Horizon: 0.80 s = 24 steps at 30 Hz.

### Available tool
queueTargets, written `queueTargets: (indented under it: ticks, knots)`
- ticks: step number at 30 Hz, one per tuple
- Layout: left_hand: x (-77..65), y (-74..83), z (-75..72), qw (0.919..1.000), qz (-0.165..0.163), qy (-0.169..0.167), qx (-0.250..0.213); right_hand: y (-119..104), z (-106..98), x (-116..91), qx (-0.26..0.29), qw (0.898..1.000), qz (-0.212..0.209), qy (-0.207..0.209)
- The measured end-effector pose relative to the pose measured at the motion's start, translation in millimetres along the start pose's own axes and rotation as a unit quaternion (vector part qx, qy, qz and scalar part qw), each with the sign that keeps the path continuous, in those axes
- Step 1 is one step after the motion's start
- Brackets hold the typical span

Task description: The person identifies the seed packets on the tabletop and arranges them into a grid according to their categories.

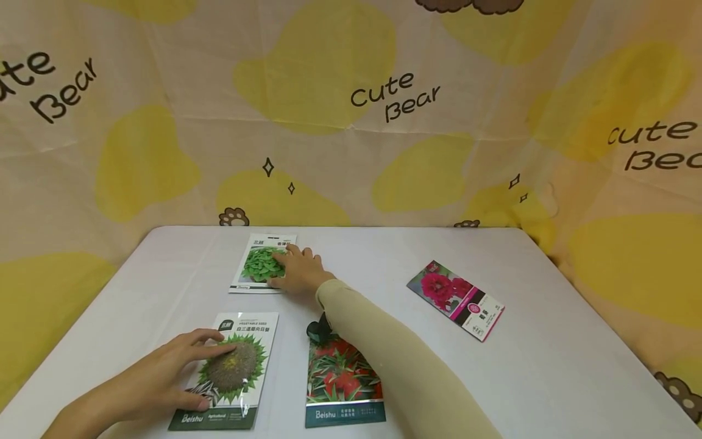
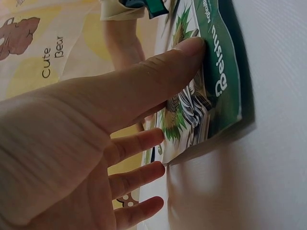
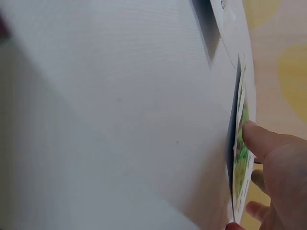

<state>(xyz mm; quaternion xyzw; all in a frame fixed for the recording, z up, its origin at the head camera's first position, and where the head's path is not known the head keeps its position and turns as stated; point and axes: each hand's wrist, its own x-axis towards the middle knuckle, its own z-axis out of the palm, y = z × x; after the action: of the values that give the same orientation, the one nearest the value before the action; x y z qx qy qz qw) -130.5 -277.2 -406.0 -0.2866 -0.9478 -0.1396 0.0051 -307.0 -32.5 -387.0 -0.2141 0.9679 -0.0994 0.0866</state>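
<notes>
My left hand [image 1: 156, 375] rests its thumb and index finger on a sunflower seed packet [image 1: 233, 366] with a white face and dark green bottom band. In the left wrist view the thumb [image 2: 158, 72] lies on the packet near its green band, while the other fingers spread beside its edge. Farther back, my right hand [image 1: 301, 271] touches the right side of a white seed packet [image 1: 263, 264] picturing green leaves. The right wrist view shows this leafy packet [image 3: 241, 158] edge-on, with the thumb against its face.
A packet with red flowers and a teal band [image 1: 345, 390] lies at the front, partly hidden by the right forearm and a dark wrist device [image 1: 320, 330]. A pink-flower packet [image 1: 455, 299] lies angled at the right. A printed cloth [image 1: 329, 122] hangs behind the white table [image 1: 548, 366].
</notes>
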Motion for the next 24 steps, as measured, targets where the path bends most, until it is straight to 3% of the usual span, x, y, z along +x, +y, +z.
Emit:
queueTargets:
  ticks: [10,19,24]
  knots:
    - [-0.1,-1.4,0.8,1.0,0.007,-0.005,0.0,10.6,-0.6,1.9,0.029,0.999,-0.033,0.001]
    - [-0.8,1.5,-1.5,1.0,0.002,-0.001,0.002,17.5,-11.8,-16.2,0.078,0.995,-0.053,0.017]
    - [-0.5,3.1,-2.2,1.0,-0.003,-0.007,-0.005,27.3,-16.5,-27.9,0.061,0.995,-0.076,0.026]
